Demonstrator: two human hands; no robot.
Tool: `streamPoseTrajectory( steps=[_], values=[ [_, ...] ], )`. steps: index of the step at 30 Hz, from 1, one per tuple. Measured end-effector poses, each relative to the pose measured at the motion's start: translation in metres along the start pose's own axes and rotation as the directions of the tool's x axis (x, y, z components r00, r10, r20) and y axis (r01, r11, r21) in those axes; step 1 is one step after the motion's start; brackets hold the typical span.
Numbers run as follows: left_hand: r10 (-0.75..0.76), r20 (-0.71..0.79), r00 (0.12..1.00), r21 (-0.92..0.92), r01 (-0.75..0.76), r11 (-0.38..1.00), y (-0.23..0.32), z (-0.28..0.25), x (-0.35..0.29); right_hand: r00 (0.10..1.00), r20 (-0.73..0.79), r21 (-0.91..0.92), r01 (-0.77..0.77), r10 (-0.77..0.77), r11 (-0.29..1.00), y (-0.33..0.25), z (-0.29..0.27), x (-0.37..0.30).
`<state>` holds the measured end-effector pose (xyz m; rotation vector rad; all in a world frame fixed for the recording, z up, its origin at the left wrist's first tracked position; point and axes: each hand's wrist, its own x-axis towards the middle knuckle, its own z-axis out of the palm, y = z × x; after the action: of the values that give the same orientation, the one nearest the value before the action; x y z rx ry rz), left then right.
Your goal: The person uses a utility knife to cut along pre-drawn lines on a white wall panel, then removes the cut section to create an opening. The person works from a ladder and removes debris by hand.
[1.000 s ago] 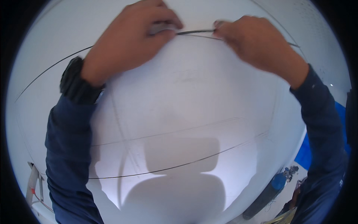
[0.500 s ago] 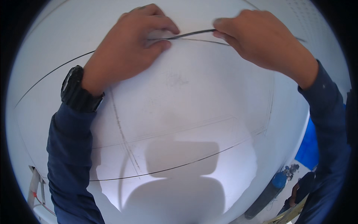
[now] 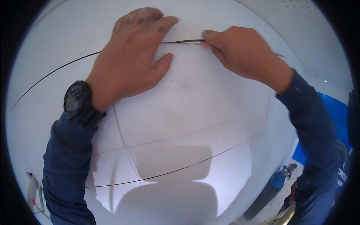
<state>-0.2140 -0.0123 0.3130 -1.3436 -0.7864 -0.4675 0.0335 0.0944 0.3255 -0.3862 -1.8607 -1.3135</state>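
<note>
A thin black strip [image 3: 183, 41] runs along the upper part of a large white curved surface [image 3: 195, 101]. My right hand [image 3: 240, 50] pinches it between thumb and fingers, and its tail shows beyond the wrist. Between my hands the strip lifts slightly, with a fine line on the surface just beneath it. My left hand [image 3: 135, 56] lies on the surface over the strip, fingers extended and thumb apart, gripping nothing. Left of that hand a dark line continues along the surface in a curve; the join is hidden under my palm. A black watch [image 3: 77, 98] is on my left wrist.
Pencil-like lines and a dark lower line [image 3: 168, 171] cross the surface. At lower right are a dark gas cylinder [image 3: 262, 197] with a blue top, a blue panel [image 3: 335, 112] and part of another person [image 3: 291, 195]. A metal frame [image 3: 34, 191] stands at lower left.
My right hand has come left, closer to my left hand, shortening the lifted stretch of strip. The left hand's fingers have straightened and its thumb has spread. The view has shifted slightly.
</note>
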Motion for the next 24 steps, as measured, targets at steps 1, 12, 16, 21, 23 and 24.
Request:
streamPoseTrajectory(
  steps=[1, 12, 16, 21, 23, 24],
  values=[
    [-0.009, -0.003, 1.0, 0.008, 0.009, 1.0, 0.0, 0.001, 0.0, 0.999, -0.05, -0.03, 0.007, -0.008, 1.0, 0.002, 0.005, -0.001],
    [0.02, 0.152, 0.988, -0.092, -0.007, 0.996, 0.005, -0.018, 0.006, 0.989, -0.12, -0.001, 0.084, -0.084, 0.996, 0.028, 0.014, -0.01],
    [0.047, 0.106, 0.993, -0.149, -0.03, 0.988, 0.004, -0.024, 0.005, 0.997, 0.058, -0.067, 0.053, -0.049, 0.996, 0.035, 0.0, -0.017],
    [0.061, 0.126, 0.99, -0.212, -0.033, 0.977, -0.005, -0.012, 0.002, 0.997, 0.066, -0.021, -0.026, 0.027, 0.999, 0.034, 0.003, -0.02],
    [0.048, -0.078, 0.996, -0.119, -0.058, 0.991, -0.005, -0.005, -0.001, 0.983, -0.062, -0.028, 0.174, -0.175, 0.984, 0.033, 0.004, -0.019],
    [0.052, -0.172, 0.984, -0.079, -0.066, 0.995, -0.004, -0.001, -0.002, 0.992, -0.034, -0.055, 0.117, -0.119, 0.992, 0.033, 0.004, -0.02]
  ],
)
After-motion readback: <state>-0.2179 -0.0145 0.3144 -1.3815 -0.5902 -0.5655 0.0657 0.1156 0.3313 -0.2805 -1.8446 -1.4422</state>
